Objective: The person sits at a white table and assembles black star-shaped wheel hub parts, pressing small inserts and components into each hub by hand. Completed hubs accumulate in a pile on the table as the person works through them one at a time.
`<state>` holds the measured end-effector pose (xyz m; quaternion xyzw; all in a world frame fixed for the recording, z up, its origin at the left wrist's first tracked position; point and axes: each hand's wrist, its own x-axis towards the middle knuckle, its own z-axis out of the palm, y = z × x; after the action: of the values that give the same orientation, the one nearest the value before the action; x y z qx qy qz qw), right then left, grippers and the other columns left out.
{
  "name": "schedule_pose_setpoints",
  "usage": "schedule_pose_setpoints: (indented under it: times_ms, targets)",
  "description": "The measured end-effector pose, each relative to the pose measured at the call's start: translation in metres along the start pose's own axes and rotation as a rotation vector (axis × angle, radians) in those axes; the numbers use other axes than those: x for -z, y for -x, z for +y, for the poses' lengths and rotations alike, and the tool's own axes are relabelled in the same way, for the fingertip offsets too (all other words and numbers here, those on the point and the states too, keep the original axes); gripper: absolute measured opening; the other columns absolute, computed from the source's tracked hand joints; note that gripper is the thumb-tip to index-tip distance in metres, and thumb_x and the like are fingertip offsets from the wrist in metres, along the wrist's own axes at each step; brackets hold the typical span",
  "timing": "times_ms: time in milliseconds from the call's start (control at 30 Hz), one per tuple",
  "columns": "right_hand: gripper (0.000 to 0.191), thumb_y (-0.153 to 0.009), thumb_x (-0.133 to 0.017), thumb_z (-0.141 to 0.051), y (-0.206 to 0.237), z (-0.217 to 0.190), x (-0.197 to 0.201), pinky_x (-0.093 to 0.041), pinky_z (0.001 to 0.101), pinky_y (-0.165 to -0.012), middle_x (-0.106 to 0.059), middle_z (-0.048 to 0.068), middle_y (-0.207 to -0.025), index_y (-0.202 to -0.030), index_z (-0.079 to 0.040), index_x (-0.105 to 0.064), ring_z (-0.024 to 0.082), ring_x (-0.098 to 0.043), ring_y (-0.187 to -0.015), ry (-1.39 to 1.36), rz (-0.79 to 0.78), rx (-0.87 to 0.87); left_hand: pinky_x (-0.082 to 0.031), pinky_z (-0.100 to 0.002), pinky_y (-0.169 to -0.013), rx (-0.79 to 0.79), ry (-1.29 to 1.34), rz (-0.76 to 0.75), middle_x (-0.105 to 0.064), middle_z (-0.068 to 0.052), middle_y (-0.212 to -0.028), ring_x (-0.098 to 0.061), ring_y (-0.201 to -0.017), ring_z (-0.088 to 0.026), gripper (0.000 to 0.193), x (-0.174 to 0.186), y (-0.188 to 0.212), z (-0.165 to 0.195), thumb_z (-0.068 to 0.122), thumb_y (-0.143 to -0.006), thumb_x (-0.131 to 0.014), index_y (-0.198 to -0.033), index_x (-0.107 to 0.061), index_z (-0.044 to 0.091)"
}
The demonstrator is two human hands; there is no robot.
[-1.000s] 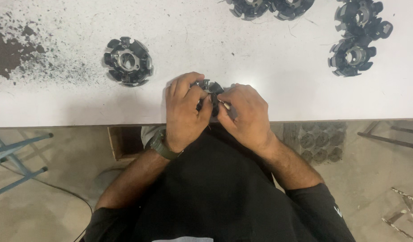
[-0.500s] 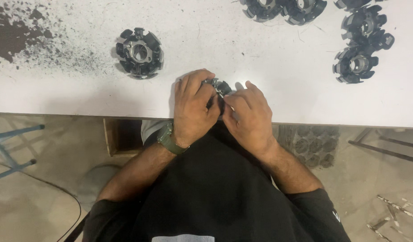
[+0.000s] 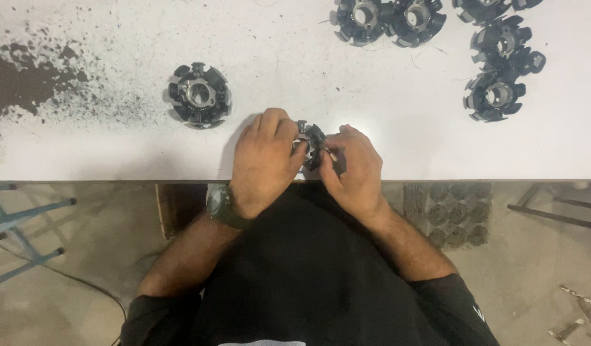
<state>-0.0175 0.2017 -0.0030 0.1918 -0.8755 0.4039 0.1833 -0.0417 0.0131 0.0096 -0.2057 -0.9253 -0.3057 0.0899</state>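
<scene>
Hands, left [image 3: 264, 160] & right [image 3: 353, 168], grip 1 black toothed core [image 3: 310, 145]; 6 more on table [image 3: 385, 122].

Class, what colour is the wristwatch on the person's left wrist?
Dark olive-green wristwatch, seen best in the head view.

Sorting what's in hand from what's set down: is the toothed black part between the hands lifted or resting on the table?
Cannot tell: both hands cover most of the black part at the table's near edge.

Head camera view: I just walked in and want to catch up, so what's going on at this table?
A person holds a small black toothed metal part between the left hand and right hand at the near edge of the white table. A similar part lies to the left, more sit at the far right, and dark dust marks the left end.
</scene>
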Motion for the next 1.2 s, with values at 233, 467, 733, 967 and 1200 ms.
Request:
schedule_pose_setpoints:
  times_ms: [233,467,733,967,1200]
  targets:
    - [0.022,-0.086,-0.073,0.004,-0.001,0.002,0.001,-0.054,0.0515,-0.108,-0.066,0.013,-0.095,-0.103,-0.002,-0.061,0.035,-0.066,-0.089,-0.015,0.009,-0.016,-0.05,-0.047,-0.087,-0.024,-0.046,0.059,-0.06,-0.011,-0.11,-0.061,-0.099,-0.031,0.02,0.007,-0.004,0.007,0.013,-0.083,-0.075,-0.097,-0.064,0.003]
    - [0.022,-0.086,-0.073,0.003,-0.002,0.002,0.003,-0.053,0.0513,-0.108,-0.067,0.011,-0.097,-0.103,-0.004,-0.061,0.035,-0.066,-0.09,-0.047,0.027,-0.02,-0.052,-0.043,-0.094,-0.091,0.04,0.049,-0.064,-0.008,-0.127,-0.063,-0.111,-0.028,0.017,0.003,-0.004,-0.003,0.009,-0.092,-0.075,-0.107,-0.07,0.005]
    - [0.022,-0.086,-0.073,0.002,-0.004,0.004,0.006,-0.053,0.0506,-0.107,-0.067,0.011,-0.1,-0.104,-0.003,-0.061,0.034,-0.065,-0.097,-0.032,-0.021,-0.023,-0.053,-0.042,-0.089,-0.199,-0.092,0.013,-0.063,-0.009,-0.123,-0.065,-0.107,-0.029,0.012,0.004,-0.009,-0.009,0.006,-0.084,-0.073,-0.095,-0.069,0.006]
    - [0.024,-0.086,-0.074,0.001,0.002,0.005,0.004,-0.047,0.0586,-0.113,-0.068,0.014,-0.105,-0.106,-0.002,-0.063,0.033,-0.067,-0.106,-0.057,0.016,0.008,-0.057,-0.039,-0.084,-0.114,0.022,-0.038,-0.066,-0.009,-0.116,-0.067,-0.1,-0.028,0.015,0.009,-0.001,0.007,0.006,-0.092,-0.071,-0.106,-0.067,0.004]
    - [0.022,-0.083,-0.076,0.003,0.021,0.007,-0.004,-0.045,0.0604,-0.114,-0.067,0.012,-0.097,-0.102,-0.002,-0.065,0.034,-0.067,-0.11,-0.07,0.044,0.059,-0.057,-0.038,-0.079,-0.039,0.068,-0.023,-0.067,-0.005,-0.108,-0.068,-0.094,-0.028,0.011,0.008,0.008,0.008,0.007,-0.094,-0.07,-0.104,-0.066,0.005]
